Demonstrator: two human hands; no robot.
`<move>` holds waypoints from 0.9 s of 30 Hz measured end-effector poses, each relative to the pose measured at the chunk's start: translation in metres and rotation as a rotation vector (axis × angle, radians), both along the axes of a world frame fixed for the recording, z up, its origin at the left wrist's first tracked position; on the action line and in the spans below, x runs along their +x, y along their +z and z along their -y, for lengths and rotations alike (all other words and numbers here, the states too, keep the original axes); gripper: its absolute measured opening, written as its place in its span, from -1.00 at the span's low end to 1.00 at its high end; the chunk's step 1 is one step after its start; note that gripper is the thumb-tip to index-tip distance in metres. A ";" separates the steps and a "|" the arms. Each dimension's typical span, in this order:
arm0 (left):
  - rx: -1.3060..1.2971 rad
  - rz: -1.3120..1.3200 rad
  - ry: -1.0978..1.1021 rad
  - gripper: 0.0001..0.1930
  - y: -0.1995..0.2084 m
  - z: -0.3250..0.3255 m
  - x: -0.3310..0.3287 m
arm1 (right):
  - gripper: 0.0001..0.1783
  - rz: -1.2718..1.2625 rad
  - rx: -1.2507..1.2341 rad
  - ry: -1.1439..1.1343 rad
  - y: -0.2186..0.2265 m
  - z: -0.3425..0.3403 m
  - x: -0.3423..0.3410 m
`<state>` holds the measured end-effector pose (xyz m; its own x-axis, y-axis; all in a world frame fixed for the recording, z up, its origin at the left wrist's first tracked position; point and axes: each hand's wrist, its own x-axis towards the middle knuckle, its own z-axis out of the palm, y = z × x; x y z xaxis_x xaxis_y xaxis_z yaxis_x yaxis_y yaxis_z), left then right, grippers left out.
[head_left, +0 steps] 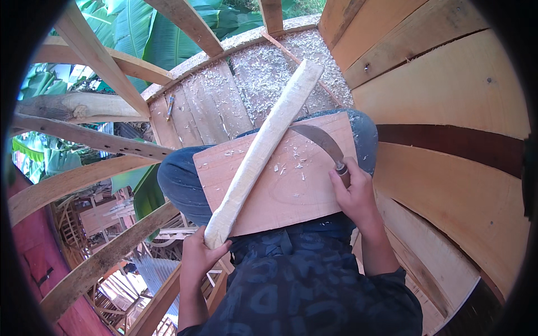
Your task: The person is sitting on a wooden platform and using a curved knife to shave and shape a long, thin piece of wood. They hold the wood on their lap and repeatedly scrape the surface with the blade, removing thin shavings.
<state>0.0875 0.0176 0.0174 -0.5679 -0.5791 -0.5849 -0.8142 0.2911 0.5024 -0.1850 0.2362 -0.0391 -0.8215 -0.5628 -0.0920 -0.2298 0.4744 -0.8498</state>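
shavings [258, 70] litter the floor [203, 109] past the knees, a thin strip [283, 49] lying among them; planks [440, 89] wall the right side, beams [95, 138] cross the left. the shirt [302, 285] bears faded letter-like shapes. the stick [268, 148] slants across the board [286, 193] on the lap. the left hand [203, 255] grips its near end; the right hand [356, 193], at the board's right edge, clasps the knife [324, 141], blade tip toward the stick.

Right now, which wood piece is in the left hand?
The long, pale, narrow bar, its near end in the left hand; the wide, flat board lies beneath it.
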 end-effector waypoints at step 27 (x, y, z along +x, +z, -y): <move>0.143 -0.099 -0.185 -0.57 -0.019 0.013 -0.005 | -0.50 -0.257 0.393 0.255 0.012 0.050 -0.020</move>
